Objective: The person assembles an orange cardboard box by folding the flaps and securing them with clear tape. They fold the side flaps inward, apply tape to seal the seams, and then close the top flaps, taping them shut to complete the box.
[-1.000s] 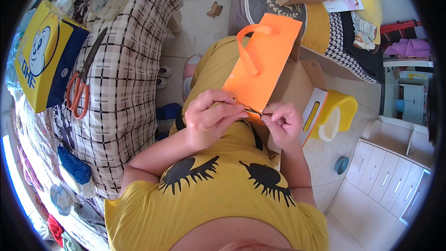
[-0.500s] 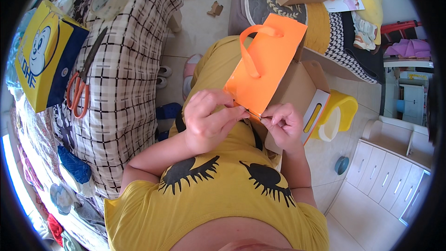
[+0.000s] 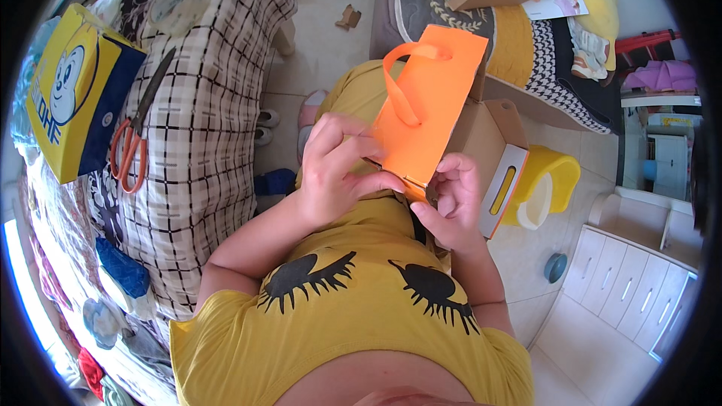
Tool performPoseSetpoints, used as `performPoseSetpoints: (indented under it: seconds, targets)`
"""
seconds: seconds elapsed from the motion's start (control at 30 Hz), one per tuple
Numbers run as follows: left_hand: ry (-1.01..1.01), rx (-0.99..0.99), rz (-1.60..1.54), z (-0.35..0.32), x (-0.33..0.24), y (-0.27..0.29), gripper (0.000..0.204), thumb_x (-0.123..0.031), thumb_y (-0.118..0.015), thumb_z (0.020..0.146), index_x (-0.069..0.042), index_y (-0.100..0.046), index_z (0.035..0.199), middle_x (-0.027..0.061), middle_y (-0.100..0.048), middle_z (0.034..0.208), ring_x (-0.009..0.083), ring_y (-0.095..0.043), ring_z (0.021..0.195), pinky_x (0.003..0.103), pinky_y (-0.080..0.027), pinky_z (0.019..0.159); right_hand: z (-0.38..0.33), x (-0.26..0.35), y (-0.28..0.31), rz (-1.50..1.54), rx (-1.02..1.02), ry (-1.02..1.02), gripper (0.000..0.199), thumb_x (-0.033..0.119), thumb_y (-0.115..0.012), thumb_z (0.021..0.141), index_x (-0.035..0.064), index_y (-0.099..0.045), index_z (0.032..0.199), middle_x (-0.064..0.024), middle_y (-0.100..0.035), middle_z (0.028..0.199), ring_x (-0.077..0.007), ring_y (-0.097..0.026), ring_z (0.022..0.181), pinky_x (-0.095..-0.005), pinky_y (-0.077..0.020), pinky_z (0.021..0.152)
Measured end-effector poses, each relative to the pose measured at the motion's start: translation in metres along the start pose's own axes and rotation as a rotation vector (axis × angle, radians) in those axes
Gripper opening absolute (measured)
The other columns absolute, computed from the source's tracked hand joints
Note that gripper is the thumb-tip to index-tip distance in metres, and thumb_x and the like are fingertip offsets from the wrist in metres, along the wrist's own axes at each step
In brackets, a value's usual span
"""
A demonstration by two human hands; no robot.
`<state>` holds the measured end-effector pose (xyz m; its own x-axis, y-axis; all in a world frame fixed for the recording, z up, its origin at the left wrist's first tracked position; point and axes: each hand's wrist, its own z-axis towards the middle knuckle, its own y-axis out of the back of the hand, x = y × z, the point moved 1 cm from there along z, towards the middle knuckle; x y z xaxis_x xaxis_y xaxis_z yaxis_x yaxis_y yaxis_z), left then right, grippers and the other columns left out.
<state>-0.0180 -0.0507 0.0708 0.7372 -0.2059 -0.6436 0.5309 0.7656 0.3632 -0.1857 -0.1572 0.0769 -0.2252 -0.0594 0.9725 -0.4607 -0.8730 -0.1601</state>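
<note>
An orange cardboard box (image 3: 440,98) with an orange ribbon handle (image 3: 398,90) is tilted in front of my lap. Its near end shows a narrow folded edge. My left hand (image 3: 335,169) grips the near left corner, thumb along the end edge and fingers at the side, the fingertips slightly blurred. At the near right corner, my right hand (image 3: 455,207) has its fingers curled against the box and its thumb below the end edge. Behind the orange box, a brown cardboard carton (image 3: 489,135) with an open flap and a white side panel stands to the right.
Orange-handled scissors (image 3: 129,146) and a yellow-and-blue box (image 3: 71,98) lie on the checked bed cover (image 3: 203,105) at left, with a roll of clear tape (image 3: 177,4) farther back. A yellow plastic tub (image 3: 553,184) stands right of the carton. White drawers (image 3: 620,286) are at far right.
Both hands have loosened their close pinch at the box's near edge and moved slightly apart, to its two corners. The orange box has shifted a little left and its end edge shows more.
</note>
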Motion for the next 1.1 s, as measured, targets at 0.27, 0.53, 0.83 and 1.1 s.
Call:
performPoseSetpoints:
  seconds: [0.27,0.53,0.83,1.1]
  targets:
    - [-0.164,0.091,-0.188,0.007,0.013,-0.006,0.038,-0.030,-0.081,0.062,-0.004,-0.065,0.085,0.0080,-0.063,0.091,0.0245,-0.061,0.081,0.034,-0.049,0.068,0.004,-0.001,-0.002,-0.193,-0.117,0.117,0.043,-0.009,-0.063,0.081,0.0051,-0.036,0.112,-0.0148,-0.059,0.105,-0.0180,-0.062,0.091,-0.0306,-0.0500,0.083]
    - [-0.159,0.076,-0.188,0.007,0.014,-0.008,0.029,-0.015,-0.082,0.064,-0.003,-0.071,0.088,0.0077,-0.066,0.090,0.0253,-0.063,0.082,0.034,-0.051,0.070,0.009,0.000,-0.003,-0.124,-0.204,0.151,0.042,-0.007,-0.064,0.082,0.0056,-0.037,0.112,-0.0172,-0.057,0.112,-0.0182,-0.062,0.094,-0.0313,-0.0508,0.082]
    - [-0.195,0.077,-0.227,0.006,0.014,-0.015,0.027,-0.013,-0.082,0.064,-0.002,-0.071,0.086,0.0079,-0.066,0.090,0.0243,-0.064,0.082,0.032,-0.051,0.070,0.010,-0.002,0.001,-0.259,-0.181,0.231,0.039,-0.004,-0.064,0.084,0.0043,-0.037,0.111,-0.0110,-0.056,0.101,-0.0127,-0.058,0.084,-0.0274,-0.0490,0.076]
    - [-0.112,0.091,-0.295,0.026,0.010,-0.021,0.033,-0.006,-0.080,0.067,-0.001,-0.068,0.097,0.0095,-0.066,0.098,0.0261,-0.064,0.092,0.035,-0.052,0.079,0.015,0.011,0.014,-0.359,-0.279,0.269,0.034,-0.001,-0.062,0.087,0.0024,-0.038,0.110,-0.0108,-0.058,0.096,-0.0120,-0.058,0.084,-0.0261,-0.0489,0.077]
